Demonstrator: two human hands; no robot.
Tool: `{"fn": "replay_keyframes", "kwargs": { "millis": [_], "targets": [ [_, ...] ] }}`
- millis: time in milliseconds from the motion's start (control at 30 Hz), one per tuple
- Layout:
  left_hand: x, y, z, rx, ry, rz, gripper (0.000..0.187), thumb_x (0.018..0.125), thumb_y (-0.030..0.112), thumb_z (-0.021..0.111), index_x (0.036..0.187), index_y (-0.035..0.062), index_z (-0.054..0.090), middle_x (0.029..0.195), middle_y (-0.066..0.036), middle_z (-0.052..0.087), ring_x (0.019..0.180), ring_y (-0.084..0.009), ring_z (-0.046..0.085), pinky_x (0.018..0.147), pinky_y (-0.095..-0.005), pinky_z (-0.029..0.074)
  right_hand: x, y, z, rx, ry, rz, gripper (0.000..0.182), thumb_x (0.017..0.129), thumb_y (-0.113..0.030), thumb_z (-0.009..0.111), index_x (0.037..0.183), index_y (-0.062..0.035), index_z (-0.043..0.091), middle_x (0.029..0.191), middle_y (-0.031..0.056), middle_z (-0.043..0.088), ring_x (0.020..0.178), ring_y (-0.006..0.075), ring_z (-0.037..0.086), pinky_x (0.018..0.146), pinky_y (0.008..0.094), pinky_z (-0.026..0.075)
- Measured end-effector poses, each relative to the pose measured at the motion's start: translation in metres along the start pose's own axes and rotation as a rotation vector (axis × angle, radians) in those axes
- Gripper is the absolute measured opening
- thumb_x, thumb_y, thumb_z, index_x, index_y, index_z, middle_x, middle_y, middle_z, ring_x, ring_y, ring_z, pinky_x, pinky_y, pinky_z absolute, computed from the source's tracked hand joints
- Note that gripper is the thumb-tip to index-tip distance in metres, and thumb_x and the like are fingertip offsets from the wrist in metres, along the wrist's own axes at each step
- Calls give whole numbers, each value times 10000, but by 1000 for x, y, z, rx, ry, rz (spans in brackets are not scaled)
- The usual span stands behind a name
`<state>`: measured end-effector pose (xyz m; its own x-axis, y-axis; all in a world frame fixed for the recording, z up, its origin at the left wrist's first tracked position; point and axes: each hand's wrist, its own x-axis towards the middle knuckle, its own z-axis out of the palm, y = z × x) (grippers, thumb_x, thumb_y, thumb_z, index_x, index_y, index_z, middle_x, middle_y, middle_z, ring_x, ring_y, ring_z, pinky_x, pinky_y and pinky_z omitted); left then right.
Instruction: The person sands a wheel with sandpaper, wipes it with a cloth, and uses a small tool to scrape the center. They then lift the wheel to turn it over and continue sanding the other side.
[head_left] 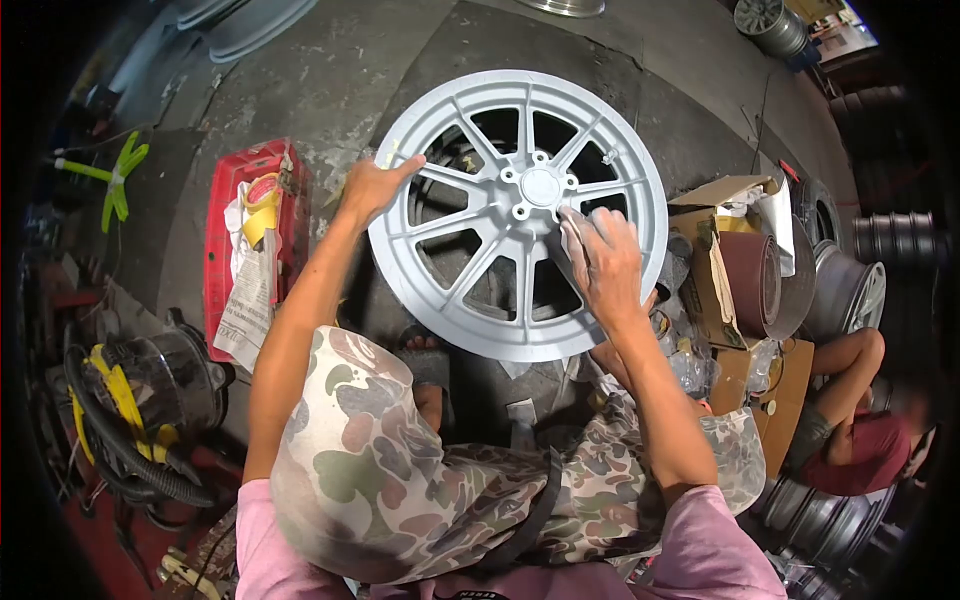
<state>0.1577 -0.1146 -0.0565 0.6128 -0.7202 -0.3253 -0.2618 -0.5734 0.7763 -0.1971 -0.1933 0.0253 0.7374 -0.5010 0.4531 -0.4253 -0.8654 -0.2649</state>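
Observation:
A matte grey alloy wheel (525,315) with several forked spokes faces up before me, tilted a little. Its round hub cap (541,187) sits amid the bolt holes. My left hand (376,187) grips the rim at the upper left, thumb stretched over the edge towards a spoke. Just below the hub, my right hand (606,255) has its fingers bent and pressed down at the root of a spoke. Grey dust coats those fingers. Under them shows a small pale folded piece (571,238), mostly hidden; I cannot tell its material.
On the left stands a red tray (217,270) with tape rolls (262,190) and newspaper (246,305). Below it is a vacuum cleaner (165,385) with a black hose. A cardboard box (705,265) beside a brown roll (748,285) is at right, near a seated person (850,440) and more wheels (845,290).

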Motion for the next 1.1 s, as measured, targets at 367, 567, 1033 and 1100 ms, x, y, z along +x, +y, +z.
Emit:
{"fn": "replay_keyframes", "kwargs": {
  "millis": [367, 567, 1033, 1100],
  "targets": [
    [-4, 3, 1, 10, 67, 14, 771, 767, 625, 839, 964, -117, 773, 951, -287, 759, 909, -342, 756, 855, -445, 557, 7, -25, 5, -16, 16, -39, 380, 907, -130, 742, 1278, -57, 708, 947, 90, 595, 842, 277, 548, 735, 401, 405],
    [0, -2, 3, 17, 39, -4, 787, 756, 623, 850, 970, -129, 765, 955, -285, 757, 931, -347, 754, 865, -440, 555, 9, -30, 34, 80, 76, -43, 430, 924, -119, 733, 1349, -78, 683, 893, 100, 541, 811, 293, 521, 730, 416, 389],
    [-8, 8, 0, -15, -6, -10, 721, 785, 592, 846, 1034, -81, 780, 1021, -261, 766, 979, -311, 748, 885, -414, 550, 13, -24, 25, -33, 10, -81, 467, 893, -155, 743, 1342, -49, 672, 958, 69, 585, 861, 266, 535, 753, 402, 396],
    [-11, 15, -7, 27, 4, -32, 714, 786, 588, 846, 1034, -78, 781, 1013, -257, 768, 976, -308, 747, 879, -415, 550, 13, -26, 33, -3, 33, -69, 466, 899, -156, 740, 1346, -49, 669, 968, 75, 588, 861, 269, 534, 753, 401, 394]
  ]
}}
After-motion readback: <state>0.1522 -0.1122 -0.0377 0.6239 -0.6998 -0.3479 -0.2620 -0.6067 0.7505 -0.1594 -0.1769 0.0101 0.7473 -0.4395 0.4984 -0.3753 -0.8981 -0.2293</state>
